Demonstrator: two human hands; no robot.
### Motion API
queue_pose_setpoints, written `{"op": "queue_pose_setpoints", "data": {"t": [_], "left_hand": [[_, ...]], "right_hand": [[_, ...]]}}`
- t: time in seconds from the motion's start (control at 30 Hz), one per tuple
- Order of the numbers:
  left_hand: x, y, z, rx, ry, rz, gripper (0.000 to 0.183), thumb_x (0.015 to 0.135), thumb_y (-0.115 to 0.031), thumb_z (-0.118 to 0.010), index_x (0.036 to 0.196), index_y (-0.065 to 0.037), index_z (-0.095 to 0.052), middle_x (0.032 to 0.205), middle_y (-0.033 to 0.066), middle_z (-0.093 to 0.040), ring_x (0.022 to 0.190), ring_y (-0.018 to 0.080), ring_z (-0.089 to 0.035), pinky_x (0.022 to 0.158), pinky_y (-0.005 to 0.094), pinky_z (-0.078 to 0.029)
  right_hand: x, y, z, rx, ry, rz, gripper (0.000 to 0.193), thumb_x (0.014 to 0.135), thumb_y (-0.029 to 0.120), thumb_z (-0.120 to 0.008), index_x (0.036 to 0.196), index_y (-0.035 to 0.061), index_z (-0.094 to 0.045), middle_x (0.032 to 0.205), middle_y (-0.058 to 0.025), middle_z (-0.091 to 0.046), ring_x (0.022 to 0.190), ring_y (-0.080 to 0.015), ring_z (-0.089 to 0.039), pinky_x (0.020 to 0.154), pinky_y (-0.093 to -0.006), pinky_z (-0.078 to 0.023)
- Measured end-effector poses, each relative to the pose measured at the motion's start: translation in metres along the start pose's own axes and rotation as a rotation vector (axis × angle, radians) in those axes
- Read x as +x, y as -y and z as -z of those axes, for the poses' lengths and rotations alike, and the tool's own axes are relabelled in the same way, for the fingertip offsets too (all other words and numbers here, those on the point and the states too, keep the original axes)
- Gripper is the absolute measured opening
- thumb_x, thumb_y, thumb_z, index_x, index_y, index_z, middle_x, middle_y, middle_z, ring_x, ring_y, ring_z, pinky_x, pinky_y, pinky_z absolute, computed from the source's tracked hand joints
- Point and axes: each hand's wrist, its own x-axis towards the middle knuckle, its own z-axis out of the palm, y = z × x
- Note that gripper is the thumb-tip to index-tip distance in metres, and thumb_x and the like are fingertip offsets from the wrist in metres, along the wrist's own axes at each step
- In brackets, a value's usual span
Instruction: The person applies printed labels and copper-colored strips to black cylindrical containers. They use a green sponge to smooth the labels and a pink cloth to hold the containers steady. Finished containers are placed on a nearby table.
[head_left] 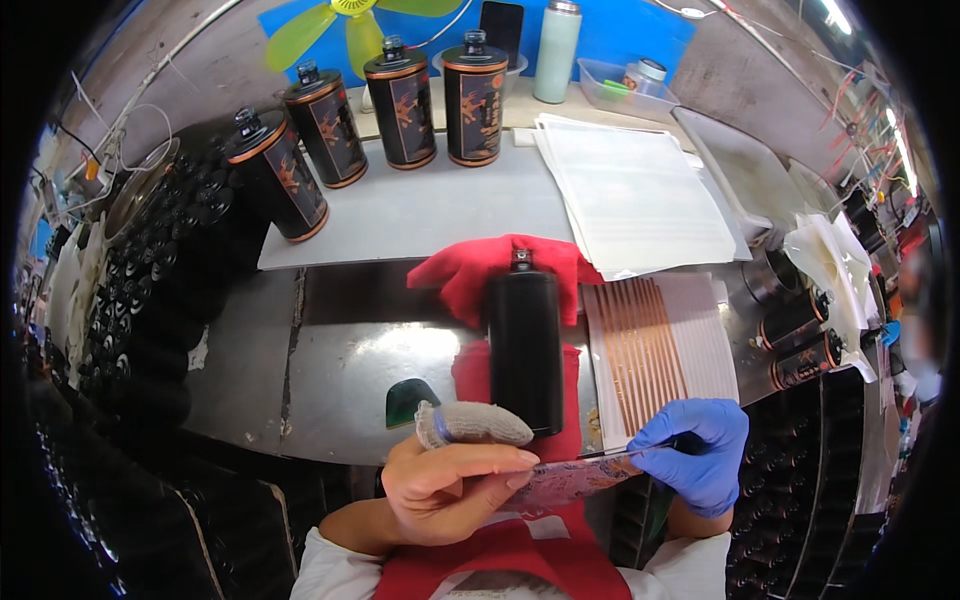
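Note:
My left hand (440, 490), with a grey knitted finger cover on one finger, pinches one end of a thin patterned label sheet (580, 480) between thumb and finger. At the sheet's other end, my right hand (700, 455), in a blue glove, grips the edge. The sheet stretches between both hands in front of my red apron. Just beyond it a plain black bottle (525, 350) lies on red cloth (465, 370), its neck pointing away from me and resting on a bunched red cloth (450, 272). Beside my left hand is a dark green scraper-like piece (408, 400).
Several decorated black bottles (400, 110) stand on a grey board (470, 215) at the back. White sheets (635, 195) and copper-coloured strips (640, 350) lie to the right. Many dark bottles (150, 270) are stacked at left. A green fan (362, 40) and a flask (557, 55) stand behind.

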Motion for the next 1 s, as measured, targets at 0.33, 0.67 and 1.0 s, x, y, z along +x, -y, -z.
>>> {"op": "queue_pose_setpoints", "data": {"t": [0.33,0.67,1.0], "left_hand": [[0.038,0.101,-0.001,-0.487,-0.387,0.367,0.014,0.087,-0.002,-0.06,0.099,0.006,-0.061,0.092,0.0083,-0.065,0.077,0.0096,-0.061,0.067,0.0221,-0.051],[0.052,0.134,-0.003,-0.351,-0.491,0.426,0.007,0.086,-0.004,-0.064,0.09,0.002,-0.062,0.084,0.0037,-0.063,0.072,0.0076,-0.059,0.064,0.0213,-0.049],[0.058,0.141,-0.003,-0.407,-0.531,0.473,0.015,0.087,0.0,-0.058,0.102,0.0,-0.055,0.092,0.0049,-0.06,0.079,0.0085,-0.057,0.071,0.0205,-0.046]], "right_hand": [[0.095,-0.079,-0.022,0.116,-0.046,-0.474,0.015,0.08,0.015,-0.071,0.084,0.0017,-0.067,0.071,0.0006,-0.062,0.062,-0.0037,-0.052,0.053,-0.0185,-0.041],[0.12,-0.106,-0.019,0.12,-0.086,-0.51,0.015,0.079,0.018,-0.072,0.083,0.0042,-0.068,0.071,0.0009,-0.063,0.058,-0.0019,-0.051,0.046,-0.0167,-0.038],[0.127,-0.12,-0.019,0.146,-0.092,-0.513,0.015,0.08,0.017,-0.071,0.084,0.0028,-0.066,0.069,-0.0001,-0.062,0.056,-0.0018,-0.05,0.046,-0.0164,-0.037]]}}
